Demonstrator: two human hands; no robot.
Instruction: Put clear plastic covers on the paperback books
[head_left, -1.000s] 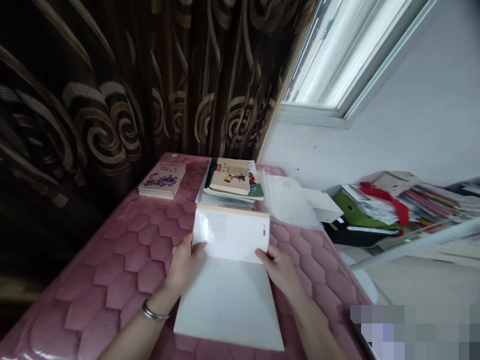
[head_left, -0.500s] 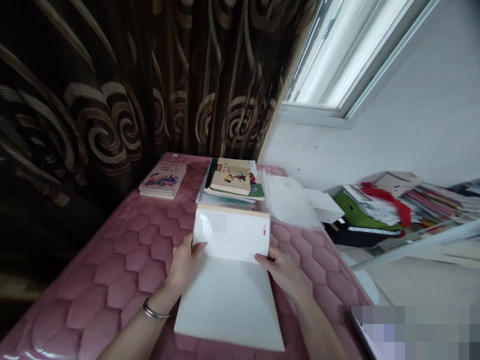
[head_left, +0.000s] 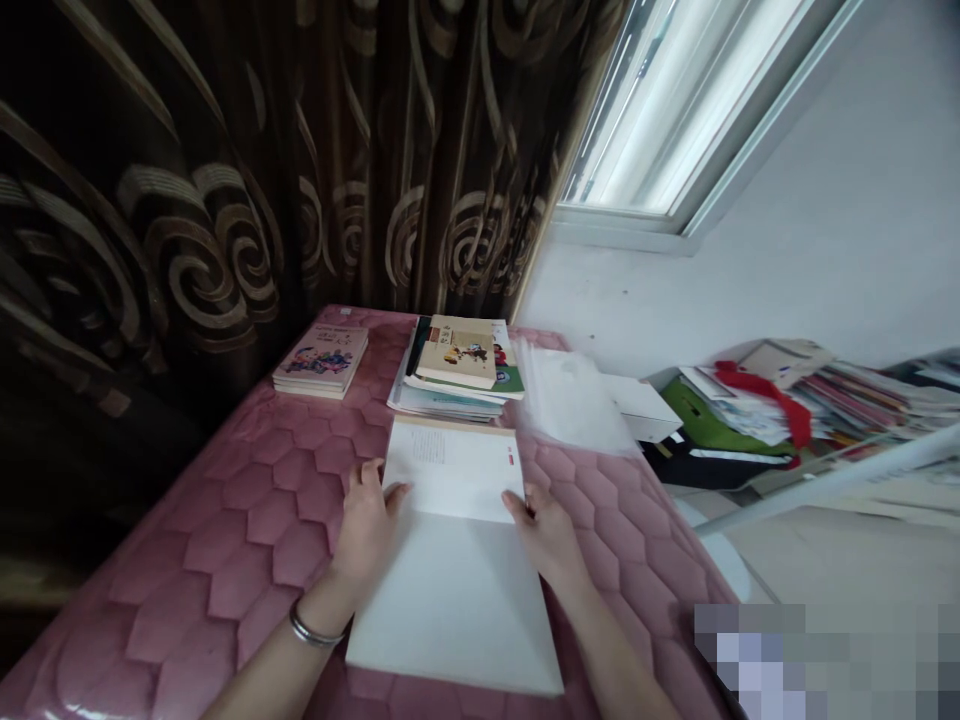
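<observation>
An open book (head_left: pixel 457 600) lies in front of me with a blank white page toward me. Its far part, a white cover flap (head_left: pixel 465 475), carries a small block of text and a red mark. At the flap's left edge, my left hand (head_left: pixel 369 515) holds on with the thumb on top; a silver bracelet circles that wrist. My right hand (head_left: pixel 546 528) grips the opposite edge, thumb on the page and the other fingers curled at the side, partly hidden.
Just beyond the open book stands a stack of books (head_left: pixel 461 360). A smaller book pile (head_left: pixel 322 362) sits at the left on the pink padded surface (head_left: pixel 247 520). Clear plastic sheets (head_left: pixel 574 400) and a white box (head_left: pixel 641 408) are at the right, near a shelf of papers (head_left: pixel 847 400). A dark curtain (head_left: pixel 337 150) hangs behind.
The flap looks a little flatter, with less glare on it. My right hand has shifted slightly left with its edge. The whole view has moved a little.
</observation>
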